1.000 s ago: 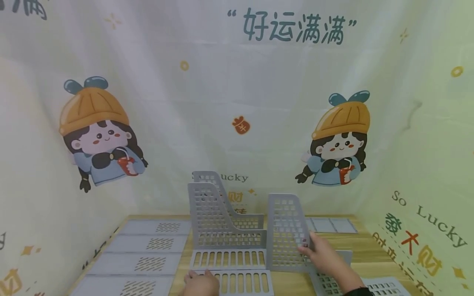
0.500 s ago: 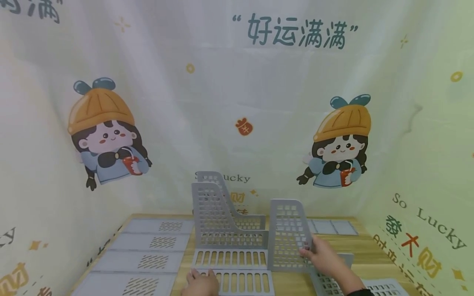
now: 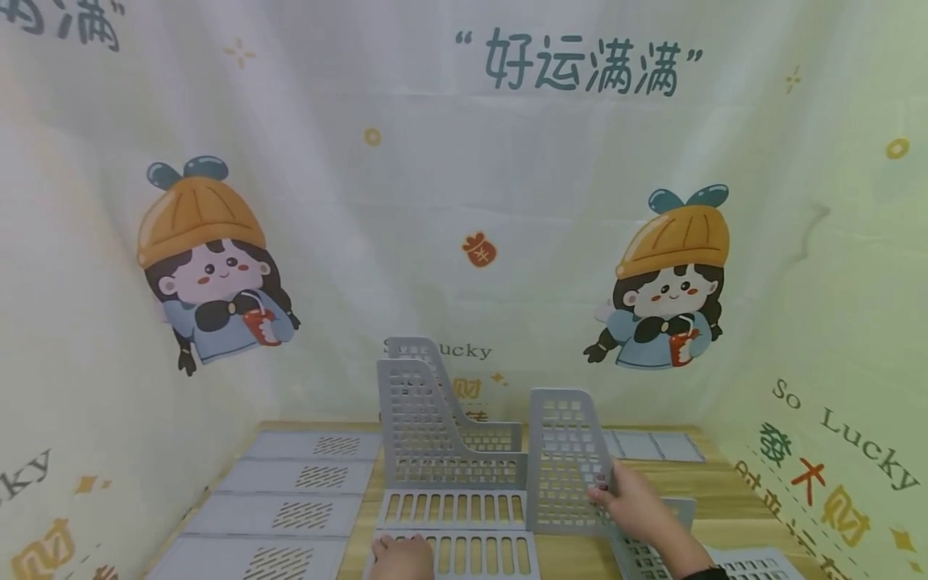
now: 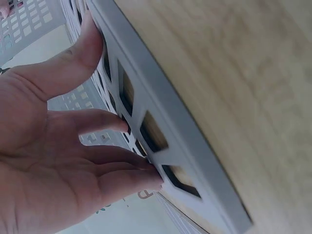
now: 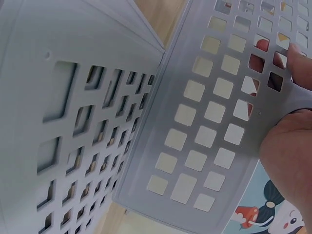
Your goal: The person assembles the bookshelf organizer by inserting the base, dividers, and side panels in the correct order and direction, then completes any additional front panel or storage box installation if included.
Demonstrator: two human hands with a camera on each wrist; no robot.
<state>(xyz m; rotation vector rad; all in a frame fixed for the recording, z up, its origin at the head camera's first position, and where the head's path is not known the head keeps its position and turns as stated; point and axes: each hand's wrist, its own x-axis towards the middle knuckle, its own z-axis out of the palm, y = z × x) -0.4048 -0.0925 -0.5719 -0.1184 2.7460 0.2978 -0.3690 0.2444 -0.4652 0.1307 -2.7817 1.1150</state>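
A grey plastic file rack (image 3: 453,471) lies partly folded out on the table, with two perforated side panels standing at the back. My right hand (image 3: 638,509) pinches the sloped edge of another upright perforated panel (image 3: 564,451), thumb on one face and fingers behind it. In the right wrist view this panel (image 5: 204,122) meets a second perforated panel (image 5: 29,87) along a corner. My left hand (image 3: 402,557) rests on the left end of a flat slotted panel (image 3: 500,556). The left wrist view shows its fingers (image 4: 122,180) extended, fingertips and thumb touching the slotted panel (image 4: 161,112).
On the left, several pale grey boards (image 3: 290,483) with hatched patches lie in a row. Another flat panel (image 3: 652,445) lies at the back right. More perforated panels (image 3: 754,564) lie at the front right. A printed cloth (image 3: 551,201) hangs behind the wooden table (image 3: 725,507).
The panel in my right hand has lowered slightly, mostly in the earlier half second. My left hand's fingers have shifted slightly on the slotted panel. The head view has shifted a little.
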